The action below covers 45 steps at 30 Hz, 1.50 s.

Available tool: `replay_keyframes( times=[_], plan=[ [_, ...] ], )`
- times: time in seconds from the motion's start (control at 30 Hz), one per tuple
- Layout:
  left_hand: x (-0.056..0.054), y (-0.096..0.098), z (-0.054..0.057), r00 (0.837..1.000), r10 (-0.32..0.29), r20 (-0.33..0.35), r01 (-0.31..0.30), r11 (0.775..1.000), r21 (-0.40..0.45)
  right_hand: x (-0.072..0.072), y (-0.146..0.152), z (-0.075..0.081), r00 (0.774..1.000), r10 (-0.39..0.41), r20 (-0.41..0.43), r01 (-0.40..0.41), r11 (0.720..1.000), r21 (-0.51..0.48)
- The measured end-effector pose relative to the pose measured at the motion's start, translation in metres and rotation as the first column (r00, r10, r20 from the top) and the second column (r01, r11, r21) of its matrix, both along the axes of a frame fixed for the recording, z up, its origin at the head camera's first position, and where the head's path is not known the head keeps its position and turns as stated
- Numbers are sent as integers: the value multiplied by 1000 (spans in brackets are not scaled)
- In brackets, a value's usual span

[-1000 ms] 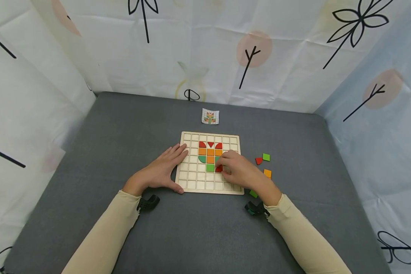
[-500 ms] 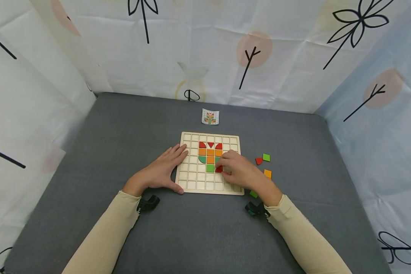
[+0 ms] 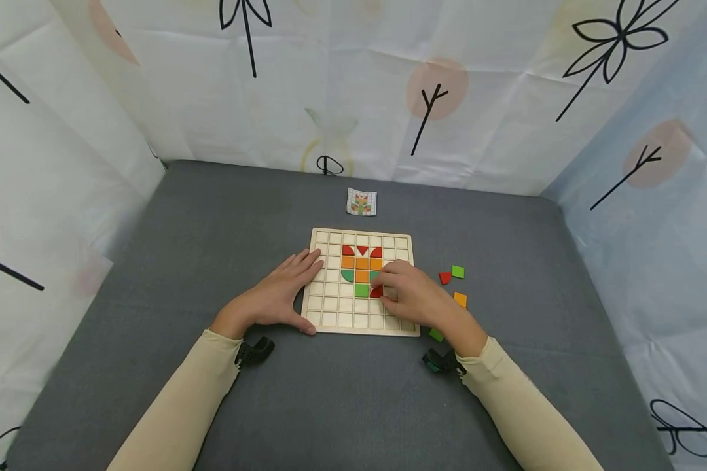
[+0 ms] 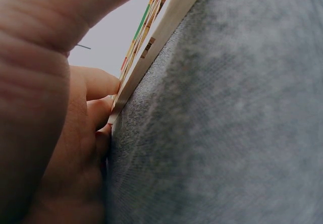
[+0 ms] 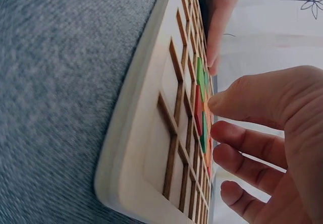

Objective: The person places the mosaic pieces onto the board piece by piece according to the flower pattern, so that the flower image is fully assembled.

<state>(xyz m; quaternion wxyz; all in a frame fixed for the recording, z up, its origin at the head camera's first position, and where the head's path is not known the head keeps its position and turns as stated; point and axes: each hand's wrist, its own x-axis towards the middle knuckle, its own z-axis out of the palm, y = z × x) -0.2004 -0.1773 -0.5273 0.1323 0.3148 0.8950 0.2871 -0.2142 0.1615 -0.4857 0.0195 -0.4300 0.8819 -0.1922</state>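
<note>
A wooden grid board [image 3: 336, 318] lies on the grey table with red, orange and green tiles in several of its cells. My left hand [image 3: 279, 288] rests at its left side, fingers spread over the edge and thumb at the near left corner. Over the board's right half is my right hand [image 3: 415, 293], its bent fingers and thumb around a red curved tile [image 3: 376, 292]. In the right wrist view that red tile [image 5: 198, 110] sits in a cell beside the thumb tip, and the fingertips stand apart from the thumb. Part of a green tile [image 3: 374, 276] is covered by the fingers.
Right of the board lie a loose red tile [image 3: 444, 278], a green tile [image 3: 457, 271] and an orange tile [image 3: 460, 299]. Another green tile [image 3: 436, 335] is partly under the right wrist. A small pattern card [image 3: 362, 202] lies beyond the board. Printed curtains surround the table.
</note>
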Motion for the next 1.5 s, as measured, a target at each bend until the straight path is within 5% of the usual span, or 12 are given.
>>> replay_keyframes(
  times=[0.93,1.5],
  plan=[
    [3,-1,1,1000,-2,-14,1,1000,-29,-6,54,23,973,-229,6,228,964,-134],
    [1,3,-1,1000,15,-14,-16,999,-45,-12,91,38,925,-379,-13,369,907,-201]
  ],
)
